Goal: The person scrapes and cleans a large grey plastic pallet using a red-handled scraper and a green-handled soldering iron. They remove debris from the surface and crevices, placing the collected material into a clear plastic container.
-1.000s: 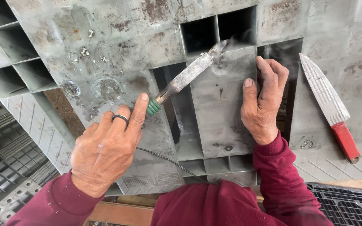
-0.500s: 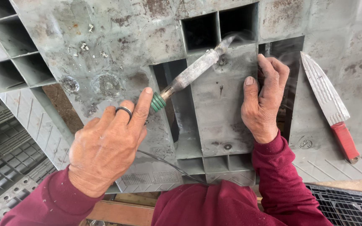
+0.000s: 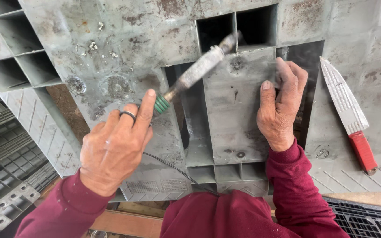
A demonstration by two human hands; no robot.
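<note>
Left hand (image 3: 113, 150) fingers clamped on green-collared, cord-fed metal heating tool (image 3: 195, 72), tip at slot of grey plastic pallet (image 3: 133, 39). Right hand (image 3: 281, 108) fingers together, pressing pallet slat. Tool likely rigid, hot; grip handle. Red-handled knife (image 3: 347, 112) lies apart.

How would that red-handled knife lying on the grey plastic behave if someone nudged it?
The red-handled knife lies flat on the grey pallet, so it would probably slide or spin rather than roll. Its blade looks stiff, likely metal, and unlikely to flex. The handle looks rounded and thicker, so that end probably carries some weight.
</note>
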